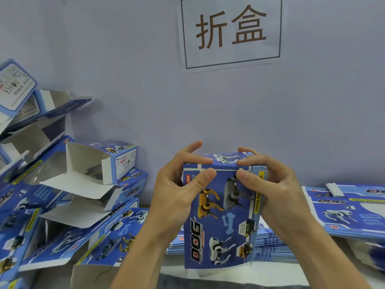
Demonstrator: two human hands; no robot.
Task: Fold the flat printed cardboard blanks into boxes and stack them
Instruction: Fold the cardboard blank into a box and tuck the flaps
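Note:
I hold a blue printed box upright in front of me, robot dogs and "DOG" on its near face. My left hand grips its upper left edge, thumb on the front, fingers over the top flap. My right hand grips the upper right corner the same way, thumb on the front, fingers curled over the closed top flap. A heap of folded boxes with open ends lies at the left. Flat blanks are stacked at the right, and another stack of blanks lies behind the held box.
A pale wall stands close behind, with a paper sign bearing two large characters. The heap of folded boxes reaches high at the far left. A strip of white table edge shows below the held box.

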